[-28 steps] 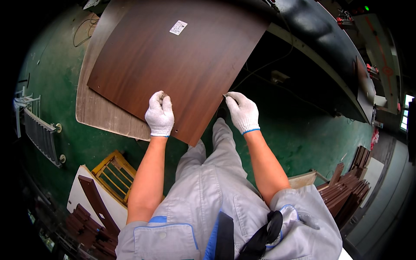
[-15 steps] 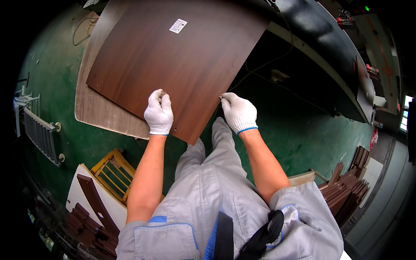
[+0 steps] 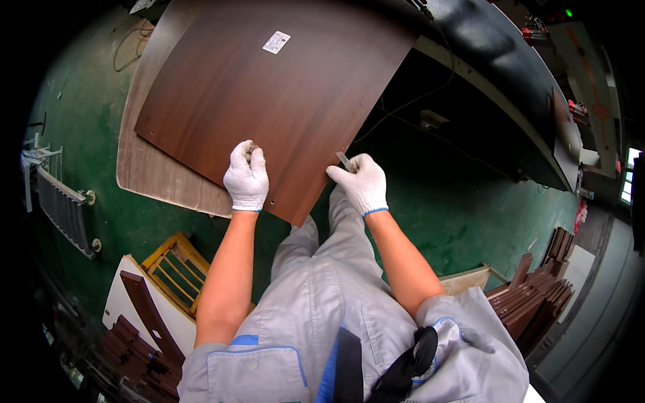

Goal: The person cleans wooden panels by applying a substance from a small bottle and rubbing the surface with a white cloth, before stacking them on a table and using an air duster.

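Observation:
A dark brown wood-grain panel (image 3: 269,114) with a white label (image 3: 277,41) lies in front of me. My left hand (image 3: 246,178), in a white knit glove, is over the panel's near part with its fingers pinched together. Something small and brownish shows at those fingertips, too small to name. At the panel's right edge is my right hand (image 3: 363,183), gloved too and closed on a thin, flat metal blade (image 3: 343,160). The blade sticks out past the fingers toward the panel's edge; whether it touches the panel I cannot tell.
Beneath the panel is a lighter worn board (image 3: 168,185). A long black machine surface (image 3: 497,60) curves along the right, with a cable hanging near it. A yellow frame (image 3: 176,272) stands at lower left, and stacked brown strips (image 3: 534,299) at lower right.
My right hand has drawn slightly nearer and left and turned, so the metal blade now shows clearly. The left hand and the panel have hardly moved.

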`<act>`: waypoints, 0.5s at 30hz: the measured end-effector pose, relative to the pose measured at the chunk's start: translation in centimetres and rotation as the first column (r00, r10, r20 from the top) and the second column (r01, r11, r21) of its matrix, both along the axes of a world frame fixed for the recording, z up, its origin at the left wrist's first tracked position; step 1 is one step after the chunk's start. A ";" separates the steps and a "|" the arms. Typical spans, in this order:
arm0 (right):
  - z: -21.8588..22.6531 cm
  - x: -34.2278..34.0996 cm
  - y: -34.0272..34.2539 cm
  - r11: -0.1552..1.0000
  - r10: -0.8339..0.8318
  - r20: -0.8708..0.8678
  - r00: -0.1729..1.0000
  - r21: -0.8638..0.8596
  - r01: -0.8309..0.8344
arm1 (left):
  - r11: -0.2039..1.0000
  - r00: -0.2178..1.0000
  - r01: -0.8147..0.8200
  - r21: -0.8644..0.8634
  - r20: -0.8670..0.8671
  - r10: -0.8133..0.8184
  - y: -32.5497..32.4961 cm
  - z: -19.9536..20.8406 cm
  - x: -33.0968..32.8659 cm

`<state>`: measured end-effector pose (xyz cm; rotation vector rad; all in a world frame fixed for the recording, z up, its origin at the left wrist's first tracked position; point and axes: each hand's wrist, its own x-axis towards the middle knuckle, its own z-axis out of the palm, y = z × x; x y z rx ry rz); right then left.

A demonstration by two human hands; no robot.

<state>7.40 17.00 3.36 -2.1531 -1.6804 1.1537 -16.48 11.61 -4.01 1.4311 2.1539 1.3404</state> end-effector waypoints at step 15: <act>-3.0 0.8 3.1 0.983 -0.107 -0.272 0.956 0.116 0.143 | 0.999 0.998 -0.022 0.045 -0.061 0.025 0.3 0.0 0.1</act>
